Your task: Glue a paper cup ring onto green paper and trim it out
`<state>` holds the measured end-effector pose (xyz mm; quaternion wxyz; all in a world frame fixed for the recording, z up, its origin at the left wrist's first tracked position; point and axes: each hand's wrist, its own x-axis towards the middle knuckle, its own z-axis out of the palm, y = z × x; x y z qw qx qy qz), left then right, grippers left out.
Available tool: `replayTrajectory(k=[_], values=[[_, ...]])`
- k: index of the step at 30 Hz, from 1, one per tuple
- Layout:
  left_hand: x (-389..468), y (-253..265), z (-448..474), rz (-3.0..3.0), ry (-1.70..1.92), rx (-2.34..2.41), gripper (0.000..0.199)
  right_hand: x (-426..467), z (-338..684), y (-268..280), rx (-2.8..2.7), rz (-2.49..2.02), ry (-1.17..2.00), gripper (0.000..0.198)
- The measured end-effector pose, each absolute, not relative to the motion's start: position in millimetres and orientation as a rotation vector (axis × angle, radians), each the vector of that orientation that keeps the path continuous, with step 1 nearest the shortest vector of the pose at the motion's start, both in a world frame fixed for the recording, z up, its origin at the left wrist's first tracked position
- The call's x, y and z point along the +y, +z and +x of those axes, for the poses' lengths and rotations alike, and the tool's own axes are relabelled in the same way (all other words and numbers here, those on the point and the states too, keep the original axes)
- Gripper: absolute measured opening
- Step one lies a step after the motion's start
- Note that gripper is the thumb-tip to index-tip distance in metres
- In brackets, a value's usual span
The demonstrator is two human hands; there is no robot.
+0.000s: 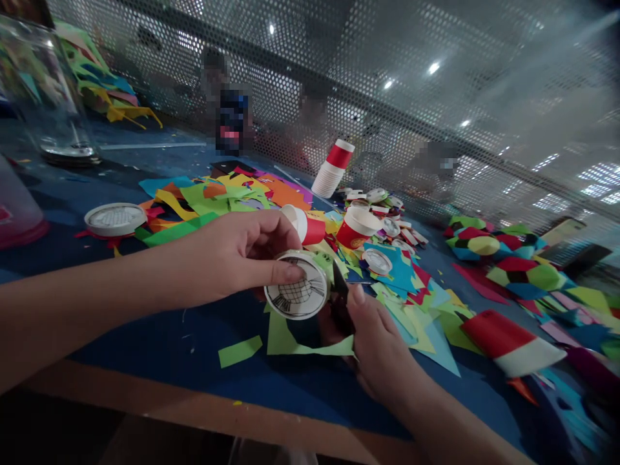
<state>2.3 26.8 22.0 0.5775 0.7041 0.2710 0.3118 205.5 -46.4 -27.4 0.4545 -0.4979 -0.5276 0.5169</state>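
My left hand (256, 248) grips a white round disc (295, 300), its thumb pressed on the face. Black pen lines, a grid and short strokes, are drawn on that face. At the disc's upper right edge a small light green paper piece (323, 259) sticks up. My right hand (380, 342) is closed around scissors (340, 283), whose dark blades point up beside the green piece. The scissors' handles are mostly hidden by the fingers. Below the disc a light green paper offcut (285, 339) curves toward my right hand, near a loose green scrap (239, 352).
Coloured paper scraps (227, 197) heap behind my hands. Red and white paper cups (358, 226) stand there, with a cup stack (333, 169) farther back. Another drawn disc (115, 218) lies left. A glass jar (58, 103) stands far left; a tipped cup (511, 342) is at right.
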Motion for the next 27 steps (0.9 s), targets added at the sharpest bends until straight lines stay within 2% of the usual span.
replayTrajectory(k=[27], values=[[25.6, 14.9, 5.0, 1.774, 0.744, 0.654, 0.023, -43.6, 202.0, -20.0, -1.312, -1.256, 1.269, 0.042]])
